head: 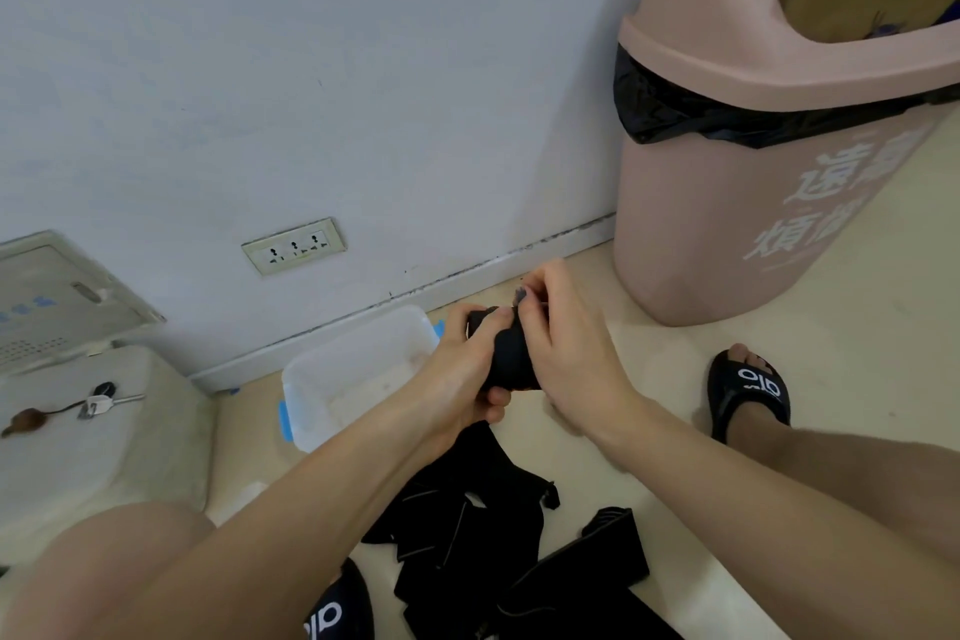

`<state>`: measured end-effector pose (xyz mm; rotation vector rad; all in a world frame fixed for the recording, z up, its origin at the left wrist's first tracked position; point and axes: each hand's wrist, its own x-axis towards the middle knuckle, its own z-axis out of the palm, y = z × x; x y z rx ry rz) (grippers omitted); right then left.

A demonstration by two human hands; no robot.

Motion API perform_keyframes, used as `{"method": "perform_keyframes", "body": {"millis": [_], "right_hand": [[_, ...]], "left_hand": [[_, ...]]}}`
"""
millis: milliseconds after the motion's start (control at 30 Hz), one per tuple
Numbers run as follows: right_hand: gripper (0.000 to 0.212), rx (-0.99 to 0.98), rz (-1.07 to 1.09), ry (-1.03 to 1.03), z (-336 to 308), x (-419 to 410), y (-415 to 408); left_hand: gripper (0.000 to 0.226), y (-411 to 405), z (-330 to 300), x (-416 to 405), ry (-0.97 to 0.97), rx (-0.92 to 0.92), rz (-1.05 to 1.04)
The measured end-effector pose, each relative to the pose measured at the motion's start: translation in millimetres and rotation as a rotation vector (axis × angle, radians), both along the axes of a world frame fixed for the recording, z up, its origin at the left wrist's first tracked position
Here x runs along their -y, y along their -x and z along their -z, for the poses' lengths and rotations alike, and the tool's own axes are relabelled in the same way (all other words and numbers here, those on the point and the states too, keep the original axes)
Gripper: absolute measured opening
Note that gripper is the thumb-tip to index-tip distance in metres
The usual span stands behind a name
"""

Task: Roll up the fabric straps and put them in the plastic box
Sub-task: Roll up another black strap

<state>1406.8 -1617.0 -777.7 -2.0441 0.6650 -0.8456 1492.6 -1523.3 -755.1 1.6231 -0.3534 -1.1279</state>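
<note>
Two bare hands meeting above a pale floor, both closed around one rolled black fabric strap [511,353]. Left hand [462,369] wrapped under and around the roll, thumb across its top end, fingertips curled beneath. Right hand [563,343] over the far side of the roll, fingers pinching its upper edge near the left thumb. Just left of the hands and lower down, a clear plastic box [332,379] with blue clips, standing open on the floor against the skirting board, nothing distinct visible inside. Nearer the viewer, a loose pile of black fabric straps [467,535] spread flat on the floor between the forearms, some overlapping, edges trimmed in grey. Black slide sandal [748,395] on a foot at right, part of a second sandal [343,608] at the bottom edge. Pink swing-top waste bin [753,172] with a black liner at upper right, white characters printed on its side. White wall socket [294,245] low on the wall. Cream cushion [78,442] at far left bearing keys [106,400] and a small brown fluffy charm [26,421].
</note>
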Motion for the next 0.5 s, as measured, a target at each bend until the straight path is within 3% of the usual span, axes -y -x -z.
{"method": "perform_keyframes", "body": {"millis": [133, 233, 333, 500], "right_hand": [[0.012, -0.017, -0.030, -0.108, -2, 2, 9], [0.034, -0.163, -0.160, 0.263, 2, -2, 19], [0.035, -0.190, -0.078, 0.534, 16, -3, 21], [0.037, -0.113, 0.085, 0.411, 15, -9, 20]], "left_hand": [[0.037, 2, 5, 4, -0.034, -0.020, 0.025], [0.036, 2, 7, 6, -0.026, -0.078, 0.038], [0.024, 6, 7, 6, -0.041, -0.076, 0.067], [0.032, 21, 11, 10, -0.036, 0.028, 0.043]]}}
